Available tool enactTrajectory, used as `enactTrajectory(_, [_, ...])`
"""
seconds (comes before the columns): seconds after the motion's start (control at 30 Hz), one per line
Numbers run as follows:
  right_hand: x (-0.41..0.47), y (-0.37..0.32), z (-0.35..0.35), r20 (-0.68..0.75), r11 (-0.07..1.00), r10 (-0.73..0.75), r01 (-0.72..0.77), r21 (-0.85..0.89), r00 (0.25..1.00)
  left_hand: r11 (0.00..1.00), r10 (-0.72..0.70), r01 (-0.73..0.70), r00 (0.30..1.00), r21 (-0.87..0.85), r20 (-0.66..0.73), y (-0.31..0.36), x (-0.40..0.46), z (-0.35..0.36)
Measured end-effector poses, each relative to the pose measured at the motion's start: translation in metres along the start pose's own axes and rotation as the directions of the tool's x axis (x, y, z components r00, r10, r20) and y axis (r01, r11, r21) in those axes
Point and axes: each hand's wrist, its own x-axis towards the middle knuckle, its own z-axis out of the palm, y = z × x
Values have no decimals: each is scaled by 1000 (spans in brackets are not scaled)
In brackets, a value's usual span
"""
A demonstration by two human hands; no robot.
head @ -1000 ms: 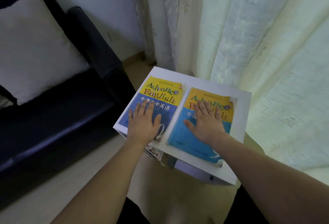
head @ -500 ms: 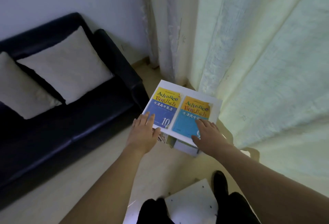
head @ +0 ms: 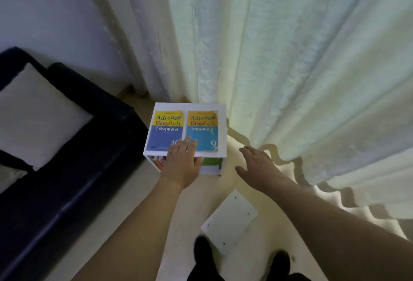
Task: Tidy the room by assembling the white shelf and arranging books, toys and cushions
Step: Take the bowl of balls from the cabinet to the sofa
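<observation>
Head view, from largest to smallest: pale curtains [head: 290,68] fill the upper right, and a dark sofa [head: 67,191] with a white cushion [head: 40,117] runs down the left. Between them, against the curtain, stands the white shelf [head: 221,124], with two textbooks flat and side by side on its top: the dark-blue book [head: 165,131] on the left, the light-blue book [head: 202,131] on the right. More books show in the compartment below. A loose white panel [head: 230,220] with screw holes lies on the floor near the feet. A second ago both hands pressed flat on the covers; now the left hand [head: 182,162], fingers straight, hangs over the shelf's near edge, and the right hand [head: 257,164], spread, is off to the side holding nothing. The books look placed, so the leftover panel or the cushions probably come next.
</observation>
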Motion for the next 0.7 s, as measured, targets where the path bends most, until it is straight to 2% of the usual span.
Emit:
enactTrajectory(0.23, [-128, 133, 14, -62, 959, 241, -227, 169, 969, 956, 250, -261, 964, 138, 92, 159, -27, 51])
enactTrajectory(0.37, [-246, 250, 28, -81, 858, 457, -415, 302, 886, 865, 444, -480, 869, 149, 218, 308, -66, 113])
enactTrajectory(0.4, [-260, 263, 32, -72, 838, 484, -437, 326, 872, 843, 477, -515, 849, 155, 226, 326, -71, 122])
enactTrajectory(0.43, [-313, 299, 39, -55, 768, 577, -518, 378, 815, 772, 568, -616, 780, 159, 263, 385, -91, 146])
enactTrajectory(0.5, [-363, 332, 46, -54, 695, 662, -584, 419, 748, 688, 651, -709, 698, 156, 298, 443, -112, 167])
enactTrajectory(0.57, [-446, 378, 60, -47, 549, 793, -679, 487, 607, 527, 768, -842, 529, 114, 360, 534, -156, 203])
enactTrajectory(0.63, [-503, 404, 72, -62, 445, 866, -711, 545, 495, 404, 818, -910, 404, 91, 408, 596, -193, 225])
enactTrajectory(0.67, [-543, 416, 81, -59, 367, 909, -725, 583, 413, 309, 844, -947, 313, 81, 436, 634, -219, 241])
enactTrajectory(0.7, [-567, 422, 85, -41, 314, 930, -730, 608, 366, 248, 861, -967, 251, 67, 441, 656, -235, 251])
